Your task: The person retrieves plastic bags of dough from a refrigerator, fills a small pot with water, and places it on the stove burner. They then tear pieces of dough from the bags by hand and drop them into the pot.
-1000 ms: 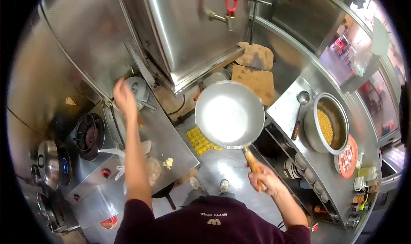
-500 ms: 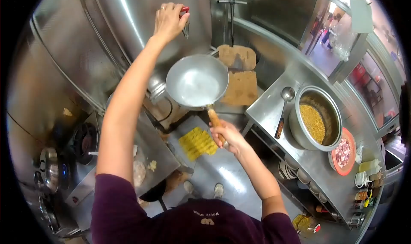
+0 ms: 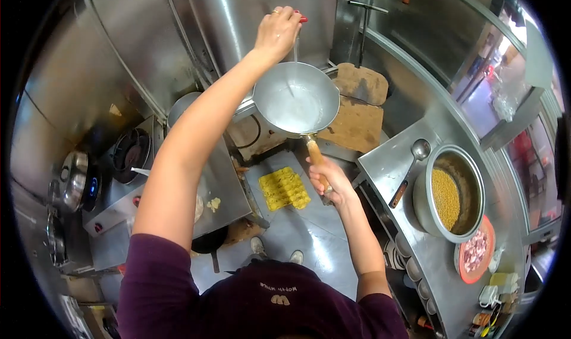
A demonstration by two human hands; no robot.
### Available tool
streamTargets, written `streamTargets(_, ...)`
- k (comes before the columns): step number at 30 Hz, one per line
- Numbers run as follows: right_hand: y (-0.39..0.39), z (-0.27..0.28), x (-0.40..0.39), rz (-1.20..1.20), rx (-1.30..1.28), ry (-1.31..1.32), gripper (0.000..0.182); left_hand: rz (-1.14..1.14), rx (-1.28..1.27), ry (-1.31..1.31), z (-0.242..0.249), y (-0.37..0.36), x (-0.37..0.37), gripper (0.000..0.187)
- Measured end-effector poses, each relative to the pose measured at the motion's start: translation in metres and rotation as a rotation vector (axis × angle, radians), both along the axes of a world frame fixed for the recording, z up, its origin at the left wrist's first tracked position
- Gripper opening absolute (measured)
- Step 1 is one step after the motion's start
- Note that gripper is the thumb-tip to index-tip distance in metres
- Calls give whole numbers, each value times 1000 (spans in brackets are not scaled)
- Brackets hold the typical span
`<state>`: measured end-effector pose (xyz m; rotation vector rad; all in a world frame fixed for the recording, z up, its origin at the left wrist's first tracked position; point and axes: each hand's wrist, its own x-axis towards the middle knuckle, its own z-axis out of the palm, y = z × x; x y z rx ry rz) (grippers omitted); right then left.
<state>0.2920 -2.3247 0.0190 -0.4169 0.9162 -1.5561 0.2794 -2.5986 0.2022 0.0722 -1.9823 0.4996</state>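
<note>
A silver saucepan (image 3: 297, 104) with a wooden handle (image 3: 315, 151) is held out over the floor. My right hand (image 3: 332, 181) is closed around that handle. At the back, my left hand (image 3: 278, 34) grips a red tap handle (image 3: 303, 19), its fingers curled over it. A thin stream of water (image 3: 295, 52) falls from beside this hand into the saucepan, where the water ripples. Most of the tap is hidden behind the left hand.
To the right, a steel counter (image 3: 386, 160) holds a ladle (image 3: 420, 150), a deep pot (image 3: 476, 160) of yellow grains and an orange plate (image 3: 489, 244) of diced meat. Burners (image 3: 132, 154) stand at left. A yellow mat (image 3: 282, 187) lies on the floor. Wooden boards (image 3: 357, 125) are behind the saucepan.
Water now runs from the tap into the saucepan, where no stream showed before. My left hand stays at the red handle, and the whole view has shifted.
</note>
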Motion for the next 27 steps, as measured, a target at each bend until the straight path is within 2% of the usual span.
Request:
streamTargets(7, 0, 5, -1, 10, 69, -5, 23, 21, -93, -123, 13, -15, -3, 14)
streamTargets(10, 0, 13, -4, -11, 86, -31, 27, 9, 90, -77, 39, -28, -4, 14)
streamTargets(11, 0, 11, -5, -12, 92, -21, 27, 61, 261, -200, 48, -38, -12, 21)
streamTargets(13, 2, 8, -3, -30, 108, 14, 27, 129, 335, -305, 55, -42, -17, 35)
streamTargets(14, 4, 4, -2, -33, 120, 32, 28, 154, 300, -270, 49, -30, -16, 49)
streamTargets(15, 8, -1, 0, -27, 131, 70, 29, 90, 348, -280, 46, -13, -6, 52)
streamTargets(17, 24, -6, 9, -9, 177, 114, 29, -108, 204, -191, 27, 9, 19, 48)
streamTargets(19, 45, -3, 23, 39, 239, 159, 29, -190, 72, -210, 13, 31, 78, 43)
streamTargets(21, 62, -1, 38, 118, 288, 169, 30, -163, 246, -180, -18, 51, 159, 34)
streamTargets(23, 69, 2, 51, 232, 294, 135, 33, 17, 655, -92, -67, 65, 256, 26)
streamTargets(24, 68, 4, 57, 301, 293, 122, 35, 97, 664, -4, -95, 69, 307, 21)
streamTargets(26, 58, 8, 75, 403, 291, 79, 37, 439, 986, 144, -169, 100, 418, 20)
streamTargets(27, 51, 8, 85, 451, 286, 92, 37, 617, 937, 169, -196, 131, 469, 17)
